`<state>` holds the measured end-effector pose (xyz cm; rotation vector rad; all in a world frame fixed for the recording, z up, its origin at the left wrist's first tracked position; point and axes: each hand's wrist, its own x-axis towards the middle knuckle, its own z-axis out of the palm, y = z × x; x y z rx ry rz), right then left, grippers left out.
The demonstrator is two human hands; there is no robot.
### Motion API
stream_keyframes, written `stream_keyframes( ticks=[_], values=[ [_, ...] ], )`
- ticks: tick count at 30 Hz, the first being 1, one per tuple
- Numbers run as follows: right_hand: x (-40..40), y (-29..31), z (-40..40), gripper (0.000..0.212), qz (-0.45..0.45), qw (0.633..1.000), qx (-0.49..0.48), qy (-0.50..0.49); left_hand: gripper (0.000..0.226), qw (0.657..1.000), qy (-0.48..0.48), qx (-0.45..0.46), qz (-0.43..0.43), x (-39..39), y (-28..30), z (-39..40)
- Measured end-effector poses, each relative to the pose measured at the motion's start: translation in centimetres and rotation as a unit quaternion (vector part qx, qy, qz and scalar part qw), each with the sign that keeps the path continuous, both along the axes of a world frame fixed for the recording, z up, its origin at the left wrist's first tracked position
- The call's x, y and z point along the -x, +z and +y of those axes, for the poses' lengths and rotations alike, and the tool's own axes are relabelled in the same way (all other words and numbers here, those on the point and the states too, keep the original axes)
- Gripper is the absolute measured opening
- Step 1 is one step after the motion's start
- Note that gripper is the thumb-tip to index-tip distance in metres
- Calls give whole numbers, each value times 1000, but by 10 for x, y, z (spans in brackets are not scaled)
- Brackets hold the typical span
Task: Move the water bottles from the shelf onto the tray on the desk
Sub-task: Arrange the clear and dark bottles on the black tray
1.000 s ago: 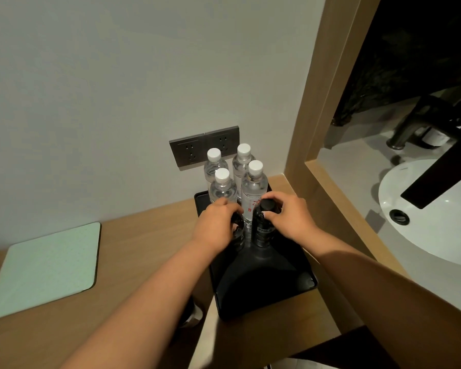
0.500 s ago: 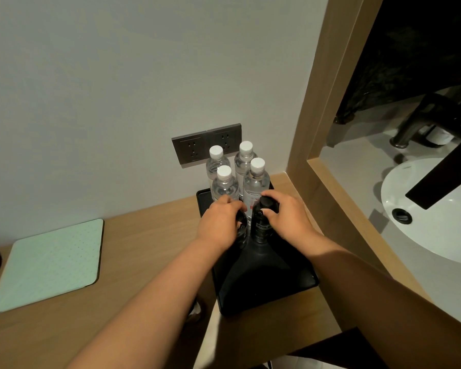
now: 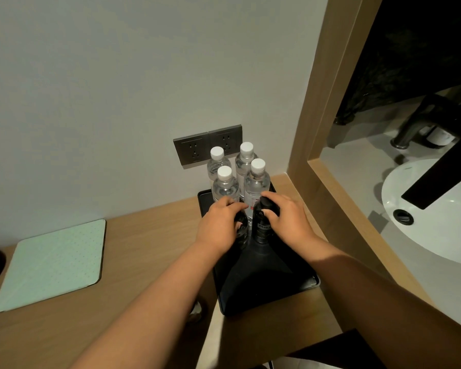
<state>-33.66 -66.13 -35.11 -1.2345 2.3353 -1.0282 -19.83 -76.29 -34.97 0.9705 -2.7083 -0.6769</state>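
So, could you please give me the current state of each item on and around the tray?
Clear water bottles: four, upright, capped, at the tray's far end.
Left dark bottle: upright on the tray, gripped by the left hand.
Right dark bottle: upright, capped, gripped by the right hand.
Tray: flat on the desk.
Green pad: lying flat.

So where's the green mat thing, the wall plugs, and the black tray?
green mat (image 3: 51,265), head view, middle of its top face
wall sockets (image 3: 197,153), head view, front of the left plate
black tray (image 3: 266,283), head view, bare floor near its front
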Motion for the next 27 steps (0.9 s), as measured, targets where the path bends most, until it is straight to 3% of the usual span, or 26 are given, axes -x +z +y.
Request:
stream_keyframes(
  ticks=[7, 13, 22, 24, 26, 27],
  values=[
    [2, 9, 5, 62, -10, 1000, 13, -5, 60, 997, -21, -25, 63, -15, 10, -7],
    [-32, 34, 18, 51, -17, 992, 110, -57, 41, 969, 96, -132, 186, -95, 46, 1],
    [-142, 34, 27, 36, -103, 986, 122, 48, 25, 908, 258, -246, 222, -214, 17, 57],
    [-163, 34, 29, 34, -104, 985, 126, 50, 25, 922, 240, -242, 186, -223, 6, 66],
    [-181, 34, 33, 34, -83, 985, 148, 34, 49, 958, 187, -189, 106, -229, -8, 71],
    [-188, 33, 36, 34, -68, 984, 162, 24, 50, 965, 181, -172, 74, -230, -11, 73]
  ],
)
